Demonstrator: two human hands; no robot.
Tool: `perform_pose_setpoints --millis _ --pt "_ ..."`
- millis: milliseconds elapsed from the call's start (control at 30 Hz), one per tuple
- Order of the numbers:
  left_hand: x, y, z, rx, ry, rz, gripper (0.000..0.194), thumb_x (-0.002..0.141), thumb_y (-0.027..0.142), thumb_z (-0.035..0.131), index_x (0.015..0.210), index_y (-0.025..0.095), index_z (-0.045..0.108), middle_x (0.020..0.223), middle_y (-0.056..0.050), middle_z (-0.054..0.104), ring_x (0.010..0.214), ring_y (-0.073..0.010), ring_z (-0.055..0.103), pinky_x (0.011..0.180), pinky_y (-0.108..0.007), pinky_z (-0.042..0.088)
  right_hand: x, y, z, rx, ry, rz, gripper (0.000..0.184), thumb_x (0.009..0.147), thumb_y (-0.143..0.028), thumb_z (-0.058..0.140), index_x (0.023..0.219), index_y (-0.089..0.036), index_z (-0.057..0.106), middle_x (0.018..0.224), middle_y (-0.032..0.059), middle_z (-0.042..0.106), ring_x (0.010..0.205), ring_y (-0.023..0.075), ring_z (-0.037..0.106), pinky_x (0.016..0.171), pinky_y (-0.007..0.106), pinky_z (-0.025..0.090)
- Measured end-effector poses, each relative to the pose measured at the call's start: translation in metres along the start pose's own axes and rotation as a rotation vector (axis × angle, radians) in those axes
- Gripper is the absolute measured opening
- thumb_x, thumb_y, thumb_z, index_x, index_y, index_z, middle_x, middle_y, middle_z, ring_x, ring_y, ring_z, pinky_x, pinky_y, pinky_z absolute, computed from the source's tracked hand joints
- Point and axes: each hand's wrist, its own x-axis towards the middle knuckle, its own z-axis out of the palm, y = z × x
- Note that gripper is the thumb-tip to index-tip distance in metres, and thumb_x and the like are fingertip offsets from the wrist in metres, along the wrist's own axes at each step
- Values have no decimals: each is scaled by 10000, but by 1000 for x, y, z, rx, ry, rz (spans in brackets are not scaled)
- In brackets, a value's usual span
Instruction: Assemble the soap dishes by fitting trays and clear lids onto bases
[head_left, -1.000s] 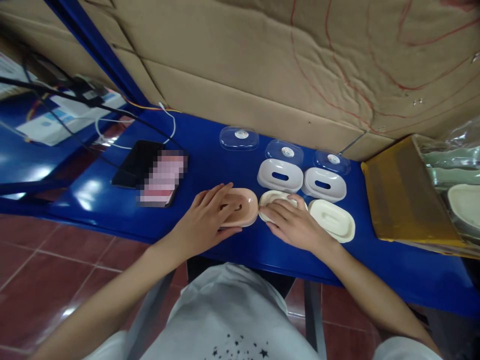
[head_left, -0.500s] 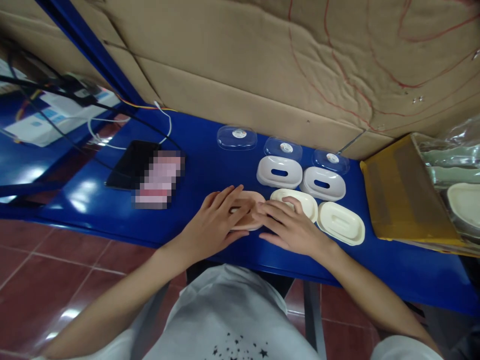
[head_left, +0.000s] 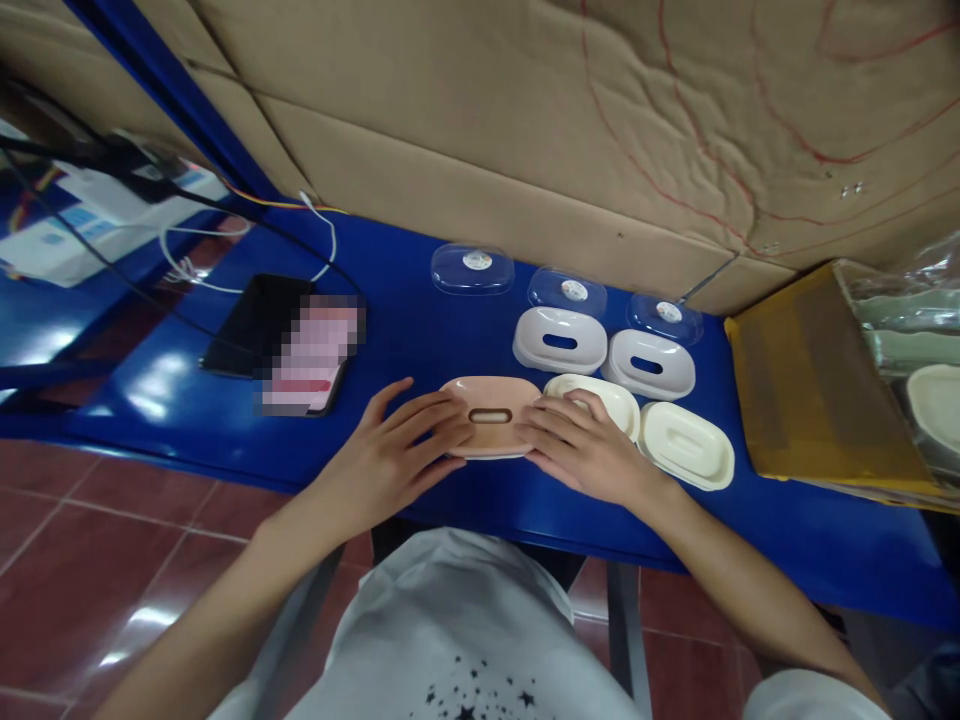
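Observation:
A peach oval soap dish (head_left: 504, 392) with a slot in its middle lies on the table in front of me; something pale shows through the slot. My left hand (head_left: 412, 440) grips its left end, fingers over the rim and thumb at the near side. At the right end, my right hand (head_left: 574, 435) holds the same dish. Just right of it sits a cream oval tray (head_left: 619, 405), partly behind my right fingers, and a second cream tray (head_left: 686, 445) stands beside that. Behind them are two white slotted dishes, one left (head_left: 559, 340) and one right (head_left: 651, 363).
Along the back lie three clear lids with round stickers: left (head_left: 472, 272), middle (head_left: 566, 290), right (head_left: 664, 315). An open cardboard box (head_left: 810, 380) stands at the right. A phone (head_left: 315, 350), a black flat object (head_left: 244, 325) and cables are at the left.
My right hand has moved left from the cream tray onto the peach dish. My left hand has shifted from over the dish to its left end. The dish and cream trays have slid right.

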Motion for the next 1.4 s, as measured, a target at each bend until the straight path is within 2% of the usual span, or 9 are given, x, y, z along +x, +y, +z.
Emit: perform_pose_setpoints --millis 367,633,800,900,1000,1167,1267,1400 --pt "-5 -5 6 -19 38 20 270 1099 205 667 1368 227 686 1408 -86 768 1351 -266 712 1203 -505 479 2 -1 -1 -45 -3 -5 261 1098 -271 644 1341 -222 726 1390 62 794 1326 251 678 1140 447 404" --pt "-13 -2 14 -17 43 7 294 1097 176 654 1387 214 679 1444 -104 746 1390 -284 686 1170 -503 514 0 -2 1 -72 9 -41 264 1104 -196 625 1351 -210 718 1381 61 800 1315 223 694 1149 428 412" --pt "-14 -3 16 -46 12 -12 286 1102 227 661 1387 227 677 1475 -110 725 1428 -300 656 1179 -517 502 3 0 -1 -21 -12 -15 222 1116 -326 637 1278 -221 747 1329 69 818 1277 231 719 1137 428 425" --pt "-11 -3 15 -70 17 -29 275 1099 261 669 1374 248 685 1447 -98 741 1420 -296 662 1188 -513 494 3 0 -1 -8 -26 -2 217 1117 -308 628 1275 -219 747 1341 73 811 1289 233 714 1146 430 417" --pt "-7 -3 14 -44 28 -37 244 1093 211 652 1330 242 696 1410 -96 760 1388 -295 687 1186 -520 487 2 -1 1 -21 -28 -3 250 1116 -284 614 1327 -222 732 1404 80 785 1346 241 686 1174 438 404" --pt "-2 -13 9 72 56 -106 219 1048 159 620 1250 191 698 1379 -153 763 1323 -337 726 1153 -568 496 -2 2 1 -51 -57 13 386 1108 -311 619 1482 -223 661 1533 116 707 1428 268 628 1209 466 402" --pt "4 -21 6 112 76 -134 179 1027 173 622 1182 186 710 1329 -145 780 1280 -345 745 1156 -586 488 -4 6 1 -52 -60 43 357 1106 -307 620 1448 -227 684 1541 119 699 1430 283 626 1221 495 397" --pt "25 -32 4 110 82 -165 166 1071 240 589 1116 211 746 1212 -90 815 1168 -304 776 1157 -557 489 -7 8 3 -49 -75 69 321 1106 -305 614 1401 -223 711 1559 130 682 1446 298 617 1225 521 401"
